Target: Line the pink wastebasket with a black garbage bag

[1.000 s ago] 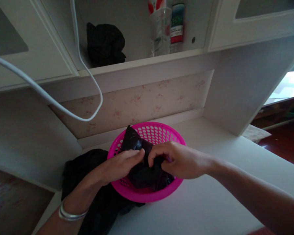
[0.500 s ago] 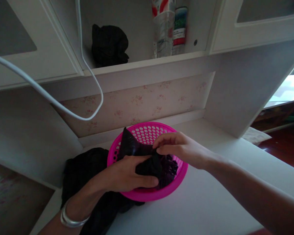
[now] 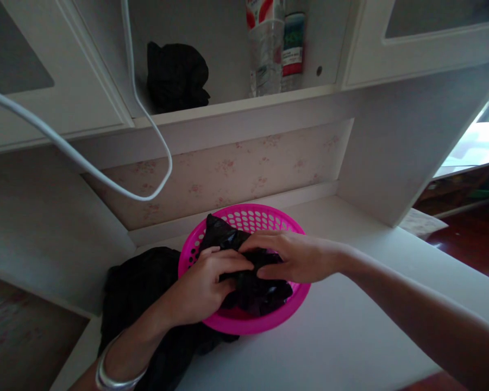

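A round pink plastic basket (image 3: 250,327) with a holed wall holds crumpled, shiny black plastic bags (image 3: 264,298). Reaching in from the left, my left hand (image 3: 207,282) has its fingers bent and its thumb tucked into the black plastic. My right hand (image 3: 293,256) comes from the right, fingers and thumb closed down on the same plastic. Both hands nearly meet over the basket's middle, and their fingertips are partly hidden in the folds. Against the basket's left side lies a heap of black material (image 3: 142,282).
The basket stands on a white desktop (image 3: 342,320). Above it, an open shelf holds a black bundle (image 3: 177,79), a clear plastic bottle (image 3: 265,60) and a can with a red base (image 3: 293,46). A white cable (image 3: 85,157) loops down at the left.
The rolled-up black piece between my hands now lies spread and crumpled in the basket. My left hand has drawn slightly back with its thumb curled in; my right hand has shifted slightly left and down.
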Tool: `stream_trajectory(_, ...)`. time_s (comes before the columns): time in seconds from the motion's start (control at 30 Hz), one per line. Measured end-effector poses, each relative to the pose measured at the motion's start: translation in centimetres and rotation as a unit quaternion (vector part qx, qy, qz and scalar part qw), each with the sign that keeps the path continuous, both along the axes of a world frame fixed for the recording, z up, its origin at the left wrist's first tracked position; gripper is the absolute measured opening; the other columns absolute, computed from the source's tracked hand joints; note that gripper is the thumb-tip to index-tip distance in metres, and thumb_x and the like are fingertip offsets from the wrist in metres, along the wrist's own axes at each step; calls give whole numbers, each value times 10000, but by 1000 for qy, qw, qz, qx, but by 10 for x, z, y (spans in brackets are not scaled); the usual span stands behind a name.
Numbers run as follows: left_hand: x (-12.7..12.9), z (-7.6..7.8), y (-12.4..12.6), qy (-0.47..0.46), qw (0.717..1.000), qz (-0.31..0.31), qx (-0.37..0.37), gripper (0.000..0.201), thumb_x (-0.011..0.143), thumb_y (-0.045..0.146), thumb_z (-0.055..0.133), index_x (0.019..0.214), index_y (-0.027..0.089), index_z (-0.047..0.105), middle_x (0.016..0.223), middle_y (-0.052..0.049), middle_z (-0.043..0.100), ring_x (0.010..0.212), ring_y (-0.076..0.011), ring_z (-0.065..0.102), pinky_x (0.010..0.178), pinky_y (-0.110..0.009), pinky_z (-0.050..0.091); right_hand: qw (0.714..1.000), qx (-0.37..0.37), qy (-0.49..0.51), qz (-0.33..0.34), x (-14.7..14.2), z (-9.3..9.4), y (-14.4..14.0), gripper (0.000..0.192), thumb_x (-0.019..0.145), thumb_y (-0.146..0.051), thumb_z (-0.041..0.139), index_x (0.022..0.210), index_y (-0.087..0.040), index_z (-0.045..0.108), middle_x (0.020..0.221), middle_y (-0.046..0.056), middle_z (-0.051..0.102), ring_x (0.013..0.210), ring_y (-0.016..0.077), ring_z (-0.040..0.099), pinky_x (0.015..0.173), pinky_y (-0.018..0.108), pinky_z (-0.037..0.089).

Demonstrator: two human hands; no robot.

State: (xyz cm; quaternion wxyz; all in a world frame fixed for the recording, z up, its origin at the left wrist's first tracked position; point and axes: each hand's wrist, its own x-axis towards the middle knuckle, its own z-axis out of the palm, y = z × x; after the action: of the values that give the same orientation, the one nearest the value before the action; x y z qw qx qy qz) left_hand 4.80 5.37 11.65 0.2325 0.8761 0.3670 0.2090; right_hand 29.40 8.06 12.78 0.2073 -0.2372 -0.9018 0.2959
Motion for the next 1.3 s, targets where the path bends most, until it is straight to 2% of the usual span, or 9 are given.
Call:
stream_trajectory(0.1, -4, -6, 0, -50, 997, 31, 45, 518, 797, -14, 502, 1096, 277, 809, 1147, -15, 816, 1133, -214, 735, 1105, -421, 528, 997, -65, -33, 29, 6, 0, 6, 548, 965, -383, 686, 1460, -176, 577, 1311, 128, 717, 1135, 240, 685, 957, 344, 519)
stream_trajectory(0.2, -8, -9, -1, -107, 992, 59, 44, 526, 803, 14, 474, 1120, 274, 804, 1187, -4, 809, 1141, -189, 742, 1066, -380, 569, 995, -97, -17, 4, 7, 1, 10, 426, 1065, -424, 484, 1379, -186, 646, 1245, 84, 742, 1110, 203, 689, 920, 298, 521)
stream_trajectory(0.43, -15, -5, -2, -155, 982, 109, -7, 386, 840, 80, 473, 1006, 264, 769, 1274, -27, 777, 1226, -224, 709, 1140, -476, 508, 999, 3, -43, 7, -7, 0, 6, 101, 934, -227, 633, 950, -159, 705, 892, 46, 683, 794, 160, 588, 732, 277, 449)
stream_trajectory(0.57, -14, -7, -3, -136, 974, 155, 98, 376, 819, 55, 439, 804, 252, 758, 1240, -62, 709, 1220, -244, 662, 1076, -469, 523, 994, -41, 66, -75, -9, -7, 8, 161, 1001, -239, 533, 982, -189, 685, 897, 20, 667, 837, 159, 590, 744, 275, 444)
stream_trajectory(0.7, -11, -10, -10, -103, 966, 146, 186, 401, 868, 61, 446, 833, 270, 787, 1072, -59, 639, 1076, -208, 654, 962, -379, 545, 981, -102, 125, -106, -9, -12, 12, 157, 979, -208, 514, 1022, -202, 665, 896, 1, 653, 854, 163, 603, 757, 283, 472)
stream_trajectory(0.8, -10, -8, -11, -100, 974, 117, 164, 384, 894, 75, 451, 833, 269, 777, 1013, -41, 654, 1008, -177, 672, 903, -320, 551, 978, -58, 137, -148, -12, -13, 15, 202, 937, -121, 506, 1004, -205, 677, 946, 16, 671, 890, 170, 628, 822, 308, 497)
stream_trajectory(0.97, -13, -6, -3, -109, 980, 127, 106, 328, 849, 109, 462, 761, 253, 744, 1106, -41, 738, 1080, -206, 708, 1015, -399, 522, 965, 79, 152, -200, -15, -15, 18, 370, 833, 16, 473, 1023, -197, 708, 1174, 90, 693, 1136, 218, 641, 1038, 390, 475)
stream_trajectory(1.13, -17, -5, 2, -156, 981, 115, 6, 303, 768, 71, 415, 669, 231, 653, 1144, -42, 795, 1140, -220, 725, 1011, -426, 541, 931, 152, 260, -204, -12, 3, 6, 409, 838, 13, 488, 1094, -220, 706, 1210, 71, 718, 1171, 204, 652, 1041, 363, 484)
stream_trajectory(1.3, -15, -1, 1, -169, 984, 60, -19, 353, 779, 46, 424, 636, 238, 684, 1224, -44, 785, 1231, -226, 700, 1098, -450, 518, 985, 141, 58, -80, -24, 17, 11, 276, 1035, -261, 551, 1263, -190, 689, 1295, 119, 721, 1180, 255, 674, 1008, 391, 508)
